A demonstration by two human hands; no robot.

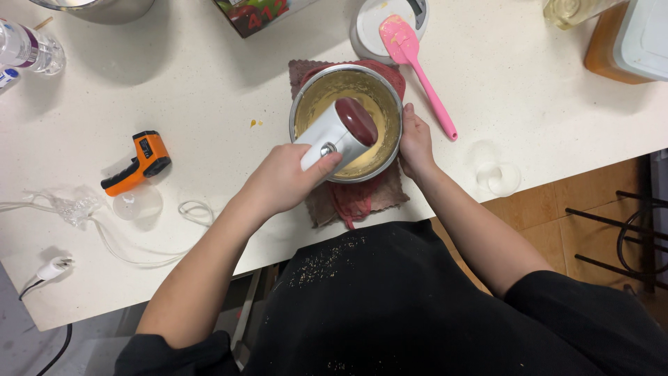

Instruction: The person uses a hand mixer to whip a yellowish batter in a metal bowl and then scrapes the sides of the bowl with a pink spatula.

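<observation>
My left hand [285, 179] grips a white hand mixer [342, 132] with a dark red end, held over a steel bowl [390, 150] of pale yellow batter [321, 97]. The mixer's beaters are hidden below its body. My right hand [415, 143] rests against the bowl's right side, fingers along the rim. The bowl stands on a brownish-red cloth [355, 198] near the front edge of the white counter [195, 90].
A pink spatula [417, 63] lies across a white round scale [372, 31] behind the bowl. An orange pistol-shaped thermometer [139, 161], a white cord [125, 244] and its plug [52, 268] lie at left. A clear glass [498, 177] sits right, an orange container [612, 49] far right.
</observation>
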